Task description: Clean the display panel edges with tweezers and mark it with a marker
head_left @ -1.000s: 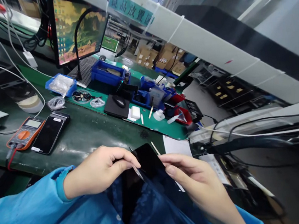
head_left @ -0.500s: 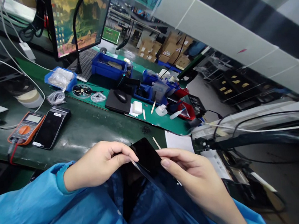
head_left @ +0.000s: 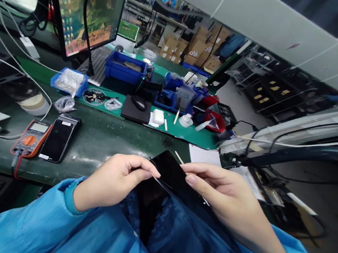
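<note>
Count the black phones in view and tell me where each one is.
2. One dark phone is held between the left hand and right hand; a second phone lies on the green bench beside the orange multimeter. More may be hidden beneath it.

Black panel point(head_left: 171, 174) (orange multimeter point(head_left: 31, 137))

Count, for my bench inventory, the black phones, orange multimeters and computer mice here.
Black glossy phones: 2, held phone between left hand and right hand, bench phone; dark slab behind it unclear.
Orange plastic multimeter: 1
Black computer mouse: 1
Total: 4
</note>
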{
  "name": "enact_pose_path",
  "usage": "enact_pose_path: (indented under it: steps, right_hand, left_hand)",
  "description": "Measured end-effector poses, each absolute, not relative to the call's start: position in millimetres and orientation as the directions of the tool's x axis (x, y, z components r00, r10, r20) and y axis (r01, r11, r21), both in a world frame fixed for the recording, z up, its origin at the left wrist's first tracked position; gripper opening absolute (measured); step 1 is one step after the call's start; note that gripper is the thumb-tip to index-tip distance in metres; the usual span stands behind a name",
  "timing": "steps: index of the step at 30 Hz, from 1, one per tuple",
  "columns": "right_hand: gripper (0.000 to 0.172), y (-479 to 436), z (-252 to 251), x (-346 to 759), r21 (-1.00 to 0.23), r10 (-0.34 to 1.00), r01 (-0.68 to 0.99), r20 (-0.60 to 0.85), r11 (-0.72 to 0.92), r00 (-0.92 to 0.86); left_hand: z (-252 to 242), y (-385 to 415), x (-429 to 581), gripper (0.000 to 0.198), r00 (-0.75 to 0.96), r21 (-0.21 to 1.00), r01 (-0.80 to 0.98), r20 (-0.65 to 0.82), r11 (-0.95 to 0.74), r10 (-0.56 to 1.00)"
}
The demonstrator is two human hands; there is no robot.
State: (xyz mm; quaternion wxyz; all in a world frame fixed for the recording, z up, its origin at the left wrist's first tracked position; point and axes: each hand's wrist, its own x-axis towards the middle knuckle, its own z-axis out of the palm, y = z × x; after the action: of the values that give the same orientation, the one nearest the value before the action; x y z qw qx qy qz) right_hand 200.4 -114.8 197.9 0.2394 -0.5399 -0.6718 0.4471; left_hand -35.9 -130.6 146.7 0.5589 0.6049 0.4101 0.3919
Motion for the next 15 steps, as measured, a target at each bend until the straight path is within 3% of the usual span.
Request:
enact_pose_path:
  steps: [10, 15]
  right_hand:
    - [0.026, -110, 196, 197, -0.877, 0.932, 0.479, -0.187, -0.016, -0.312]
    - [0.042, -95, 160, 217, -0.966, 0.971, 0.243, -0.139, -0.09, -0.193]
  left_hand:
    - [147, -129, -37, 0.019, 0.338, 0.998, 0.055, -0.005, -0.014, 0.941]
    - [123, -129, -51, 0.011, 0.113, 0.984, 0.138, -0.127, 0.111, 0.985]
